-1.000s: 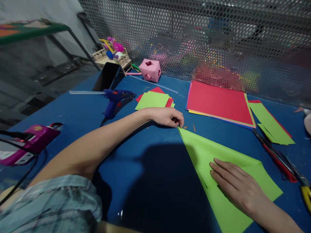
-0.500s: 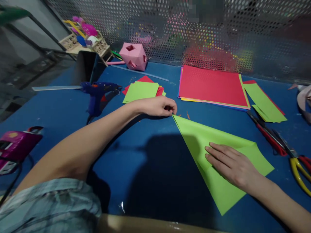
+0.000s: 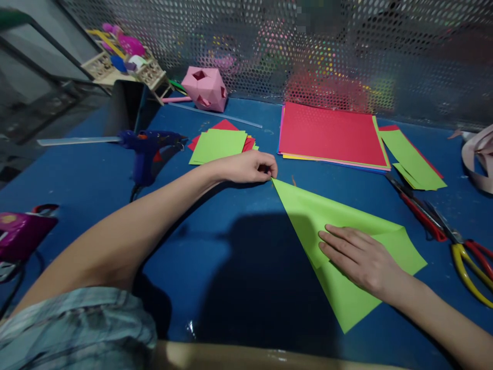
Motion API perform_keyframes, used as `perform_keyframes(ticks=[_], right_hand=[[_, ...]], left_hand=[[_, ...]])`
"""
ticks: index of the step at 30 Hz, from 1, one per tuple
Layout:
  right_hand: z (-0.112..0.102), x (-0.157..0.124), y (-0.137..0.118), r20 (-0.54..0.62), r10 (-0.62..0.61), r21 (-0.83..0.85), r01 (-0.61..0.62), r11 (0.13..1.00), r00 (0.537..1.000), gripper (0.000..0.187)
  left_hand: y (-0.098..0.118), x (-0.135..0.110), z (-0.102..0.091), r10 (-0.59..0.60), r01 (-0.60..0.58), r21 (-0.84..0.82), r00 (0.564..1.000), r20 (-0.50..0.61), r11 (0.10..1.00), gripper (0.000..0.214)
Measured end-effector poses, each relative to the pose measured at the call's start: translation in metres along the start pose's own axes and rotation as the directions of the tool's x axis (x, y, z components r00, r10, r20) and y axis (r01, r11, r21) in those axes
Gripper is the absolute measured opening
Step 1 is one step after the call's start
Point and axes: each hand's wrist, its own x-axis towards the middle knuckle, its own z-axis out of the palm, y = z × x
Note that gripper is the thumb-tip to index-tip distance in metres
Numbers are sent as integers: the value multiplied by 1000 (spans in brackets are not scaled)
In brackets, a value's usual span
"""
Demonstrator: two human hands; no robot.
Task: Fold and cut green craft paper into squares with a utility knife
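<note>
Paper (image 3: 308, 210), lime green and folded to a long point, lies flat on the blue table (image 3: 231, 246) right of centre, its sharp tip aimed up and to the left; my left hand (image 3: 250, 167) reaches across the table and pinches that tip between thumb and fingertips, the other fingers curled in; my right hand (image 3: 362, 259) lies palm down on the wide part of the paper, fingers straight and flat, pressing on the folded flap near its edge.

Just beyond my left hand sits a small stack of squares (image 3: 217, 145), green on top with red showing beneath; left of it a blue glue gun (image 3: 148, 146) lies with a clear stick poking out behind; farther back a pink cube (image 3: 204, 88) stands close to the mesh wall (image 3: 269, 46). Behind the paper lies a big stack of sheets (image 3: 331, 134), red on top; just right of it are green offcuts (image 3: 412, 159); nearer me on that side lie a red-handled tool (image 3: 419, 213) and scissors (image 3: 468, 257) with yellow handles, well apart from my right hand; a purple thing (image 3: 19, 234) sits at the left edge, and I cannot tell what it is.
</note>
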Motion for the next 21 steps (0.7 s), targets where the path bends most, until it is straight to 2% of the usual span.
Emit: perform_keyframes(ticks=[8,21], right_hand=[[-6,2,0,24,-29,-22,30,999,999,35],[-4,2,-4,29,-26,-7,26,1000,999,33]], left_hand=[[-1,0,-2,-28,28,-16,999,19,999,19],[0,0,-3,-71,70,9,997,42,997,21]])
